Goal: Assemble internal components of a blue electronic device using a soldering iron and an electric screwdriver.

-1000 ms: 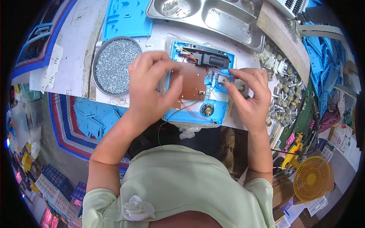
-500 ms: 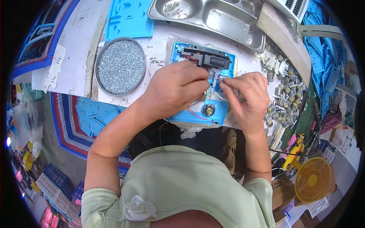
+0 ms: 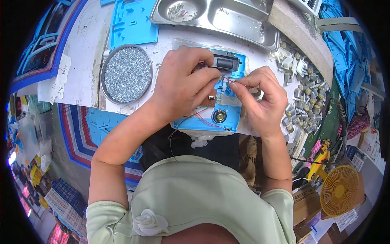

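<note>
A light-blue plastic housing lies on the bench in front of me. It carries a black rectangular module, a small round speaker and a brown circuit board, partly covered by my hand. My left hand is closed over the left part of the housing, its fingertips pinched at thin red wires. Across from it, my right hand pinches the same strands between thumb and forefinger. The wire span between both hands is short. Other red and green wires hang loosely over the housing's lower left.
A round tray of small screws stands left of the housing. Behind are a blue plastic panel and a compartmented steel tray. Small motors are heaped at right. A yellow fan stands lower right.
My left hand has shifted up and slightly left, uncovering more of the circuit board. My right hand still pinches near the wires. The whole view has slid a little.
</note>
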{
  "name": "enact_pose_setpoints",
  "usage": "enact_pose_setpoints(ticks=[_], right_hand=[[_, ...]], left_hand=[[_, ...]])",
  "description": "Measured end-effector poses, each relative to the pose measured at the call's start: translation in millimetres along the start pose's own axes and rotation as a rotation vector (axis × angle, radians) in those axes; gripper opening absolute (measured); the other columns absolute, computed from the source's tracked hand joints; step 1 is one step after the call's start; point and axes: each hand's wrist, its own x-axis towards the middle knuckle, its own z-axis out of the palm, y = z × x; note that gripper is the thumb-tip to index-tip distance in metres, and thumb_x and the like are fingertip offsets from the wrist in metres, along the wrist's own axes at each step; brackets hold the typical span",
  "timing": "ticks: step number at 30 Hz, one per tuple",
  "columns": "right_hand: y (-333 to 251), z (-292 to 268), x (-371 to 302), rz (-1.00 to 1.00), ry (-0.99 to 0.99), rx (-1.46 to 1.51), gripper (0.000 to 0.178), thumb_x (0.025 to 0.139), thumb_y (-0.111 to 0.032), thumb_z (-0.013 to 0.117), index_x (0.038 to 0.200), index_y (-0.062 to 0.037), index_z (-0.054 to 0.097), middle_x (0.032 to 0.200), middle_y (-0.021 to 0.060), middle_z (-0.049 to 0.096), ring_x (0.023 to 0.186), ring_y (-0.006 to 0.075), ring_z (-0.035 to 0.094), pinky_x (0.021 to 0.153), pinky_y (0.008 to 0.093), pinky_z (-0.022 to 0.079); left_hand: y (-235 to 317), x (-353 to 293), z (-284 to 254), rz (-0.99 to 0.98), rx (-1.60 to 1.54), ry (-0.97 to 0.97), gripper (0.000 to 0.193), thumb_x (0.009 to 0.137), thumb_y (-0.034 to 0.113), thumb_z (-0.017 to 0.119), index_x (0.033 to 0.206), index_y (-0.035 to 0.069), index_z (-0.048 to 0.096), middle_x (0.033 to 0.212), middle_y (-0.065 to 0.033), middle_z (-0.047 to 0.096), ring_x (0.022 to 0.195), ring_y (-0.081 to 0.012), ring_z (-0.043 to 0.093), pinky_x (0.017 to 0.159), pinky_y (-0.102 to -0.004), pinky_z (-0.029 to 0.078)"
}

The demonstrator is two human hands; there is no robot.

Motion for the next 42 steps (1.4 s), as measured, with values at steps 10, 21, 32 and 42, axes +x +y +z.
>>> enact_pose_setpoints(ticks=[10, 21, 32, 42], right_hand=[[0.2, -2.1, 8.9, 0.255, -0.041, 0.144, 0.013, 0.078, -0.007, 0.084, 0.081, -0.0019, 0.072, 0.077, 0.0060, 0.069, 0.071, 0.0155, 0.062, 0.068, 0.0288, 0.049], [13.2, -6.9, 26.4, 0.318, -0.042, 0.109, 0.012, 0.082, -0.009, 0.082, 0.085, -0.0014, 0.073, 0.074, 0.0046, 0.067, 0.072, 0.0122, 0.059, 0.068, 0.0274, 0.048], [23.8, -157.5, -114.0, 0.543, 0.725, -0.134, 0.033, 0.097, -0.007, 0.068, 0.127, 0.0040, 0.061, 0.112, 0.0108, 0.067, 0.097, 0.0132, 0.061, 0.092, 0.0305, 0.050], [88.8, -252.3, -129.2, 0.498, 1.178, 0.226, 0.028, 0.103, -0.022, 0.064, 0.125, -0.0042, 0.059, 0.104, 0.0068, 0.063, 0.082, 0.0150, 0.056, 0.076, 0.0354, 0.049]], left_hand=[[-10.9, 2.2, 3.0, 0.190, -0.035, -0.027, 0.030, 0.067, 0.012, 0.080, 0.096, 0.014, 0.073, 0.094, 0.0009, 0.064, 0.072, -0.0194, 0.058, 0.065, -0.0353, 0.042], [-12.0, 9.6, 9.4, 0.129, -0.227, -0.253, 0.027, 0.075, 0.001, 0.079, 0.099, 0.005, 0.069, 0.090, -0.0093, 0.069, 0.073, -0.0271, 0.069, 0.061, -0.0349, 0.055], [12.0, 11.9, 13.2, 0.087, -0.019, -0.188, 0.024, 0.078, 0.002, 0.079, 0.099, 0.008, 0.071, 0.086, -0.0056, 0.067, 0.074, -0.0247, 0.064, 0.066, -0.0353, 0.048], [16.2, 16.8, 13.2, 0.146, -0.010, -0.190, 0.026, 0.076, 0.000, 0.079, 0.099, 0.007, 0.069, 0.095, -0.0056, 0.068, 0.080, -0.0242, 0.062, 0.074, -0.0368, 0.045]])
